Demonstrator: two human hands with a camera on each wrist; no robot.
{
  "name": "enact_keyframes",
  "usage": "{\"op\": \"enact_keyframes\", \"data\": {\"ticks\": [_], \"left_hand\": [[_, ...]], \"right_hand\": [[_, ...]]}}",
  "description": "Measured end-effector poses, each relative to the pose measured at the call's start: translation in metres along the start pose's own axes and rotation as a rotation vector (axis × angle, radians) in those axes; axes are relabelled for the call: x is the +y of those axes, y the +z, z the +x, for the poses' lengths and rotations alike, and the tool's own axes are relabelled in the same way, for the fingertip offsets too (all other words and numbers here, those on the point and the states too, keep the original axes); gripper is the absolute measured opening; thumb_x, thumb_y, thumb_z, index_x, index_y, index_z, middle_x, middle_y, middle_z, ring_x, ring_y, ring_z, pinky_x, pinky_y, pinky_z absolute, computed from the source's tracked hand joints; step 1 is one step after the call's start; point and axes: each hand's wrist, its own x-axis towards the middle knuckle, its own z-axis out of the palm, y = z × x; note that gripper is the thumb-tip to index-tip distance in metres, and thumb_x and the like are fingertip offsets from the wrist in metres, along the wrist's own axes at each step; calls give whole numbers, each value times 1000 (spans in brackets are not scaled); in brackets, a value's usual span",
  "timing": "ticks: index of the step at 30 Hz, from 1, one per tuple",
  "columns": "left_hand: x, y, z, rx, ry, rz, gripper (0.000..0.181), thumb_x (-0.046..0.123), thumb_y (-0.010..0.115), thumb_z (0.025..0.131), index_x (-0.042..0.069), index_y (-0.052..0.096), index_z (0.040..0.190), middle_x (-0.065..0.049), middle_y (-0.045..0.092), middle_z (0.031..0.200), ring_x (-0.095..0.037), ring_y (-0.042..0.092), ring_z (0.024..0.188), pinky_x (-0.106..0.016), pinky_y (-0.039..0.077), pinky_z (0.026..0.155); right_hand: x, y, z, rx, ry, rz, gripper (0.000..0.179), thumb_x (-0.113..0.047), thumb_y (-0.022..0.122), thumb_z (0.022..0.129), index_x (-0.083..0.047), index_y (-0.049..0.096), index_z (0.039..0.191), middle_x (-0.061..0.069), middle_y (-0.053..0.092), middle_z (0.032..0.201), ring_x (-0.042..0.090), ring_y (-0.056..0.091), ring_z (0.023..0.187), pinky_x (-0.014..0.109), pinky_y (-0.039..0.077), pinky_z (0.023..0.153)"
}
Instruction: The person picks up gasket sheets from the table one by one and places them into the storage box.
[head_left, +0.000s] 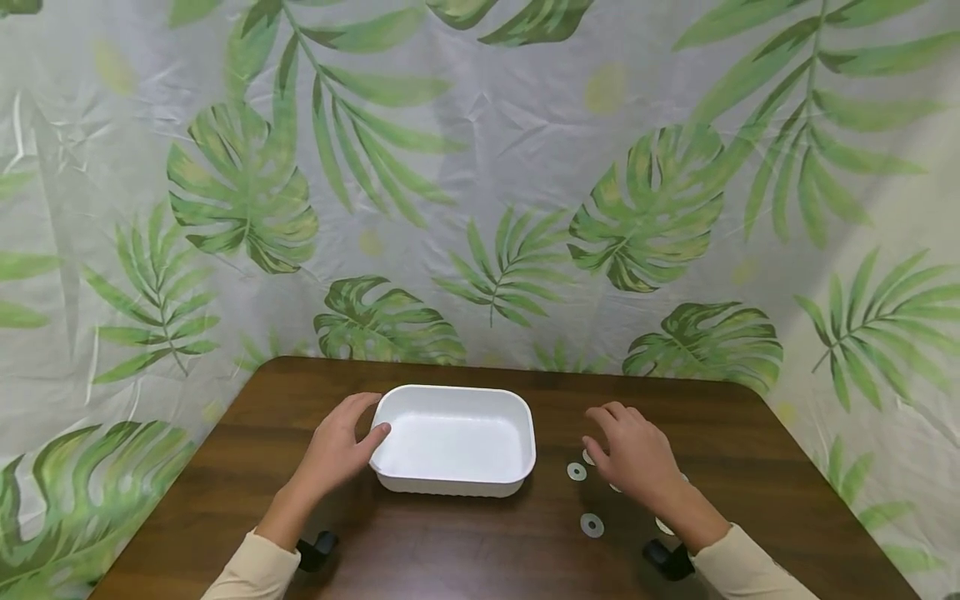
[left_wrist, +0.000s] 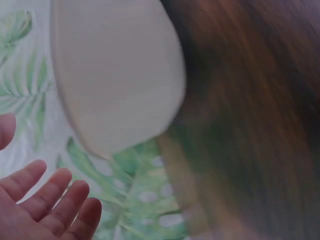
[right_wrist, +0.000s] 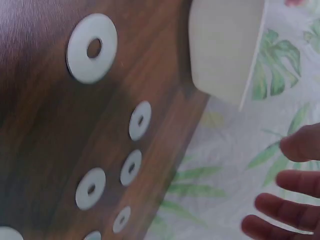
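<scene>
A white rectangular plastic bin (head_left: 450, 485) stands upright on the table, with nothing seen inside. My left hand (head_left: 341, 446) is at its left side, the thumb overlapping the rim in the head view. In the left wrist view those fingers (left_wrist: 75, 202) look loosely spread, with a gap between them and the bin wall (left_wrist: 117, 75). To the right, my right hand (head_left: 633, 454) hovers over several flat, pale washers (head_left: 592, 525), partly hiding some. Its fingers (right_wrist: 287, 207) are relaxed and hold nothing. The right wrist view shows the washers (right_wrist: 92, 48) in different sizes, lying apart.
The dark brown wooden table (head_left: 465, 542) has rounded far corners. Behind it hangs a pale cloth (head_left: 517, 167) printed with green leaves. A small black device (head_left: 318, 550) sits by the left wrist, and another black device (head_left: 667, 560) by the right wrist.
</scene>
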Motion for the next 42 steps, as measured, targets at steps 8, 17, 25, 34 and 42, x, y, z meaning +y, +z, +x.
{"op": "enact_keyframes", "data": {"ticks": [8, 17, 25, 34, 42], "left_hand": [[-21, 4, 0, -241, -160, -150, 71, 39, 65, 94, 1, 41, 148, -25, 44, 150, -46, 42, 138, -62, 39, 105], [-34, 6, 8, -354, -173, -297, 87, 34, 71, 88, 0, 27, 154, -29, 29, 156, -48, 35, 141, -62, 36, 107], [-37, 8, 8, -417, -190, -326, 98, 33, 76, 84, -2, 20, 156, -30, 21, 160, -50, 25, 146, -64, 30, 111], [-42, 10, 6, -440, -170, -385, 103, 31, 76, 84, 4, 11, 160, -28, 22, 162, -45, 35, 142, -56, 37, 106], [-47, 11, 4, -454, -150, -429, 106, 27, 79, 82, 4, 11, 160, -28, 22, 161, -45, 37, 140, -53, 36, 106]], "right_hand": [[26, -16, 0, -230, 22, 77, 32, -22, 74, 88, -8, 68, 116, 11, 68, 112, 31, 66, 95, 42, 53, 66], [74, -13, 2, -466, 42, 301, 34, -20, 66, 94, -3, 64, 123, 17, 66, 120, 29, 67, 97, 45, 54, 78], [119, 0, -7, -499, 170, 383, 34, -21, 64, 96, 1, 64, 121, 20, 69, 114, 33, 68, 97, 46, 55, 79], [146, 8, -21, -529, 241, 384, 35, -23, 62, 97, 4, 64, 121, 22, 70, 113, 38, 67, 100, 49, 54, 80], [151, 12, -31, -527, 223, 357, 28, -18, 66, 94, 3, 67, 112, 21, 71, 108, 38, 67, 98, 46, 53, 78]]}}
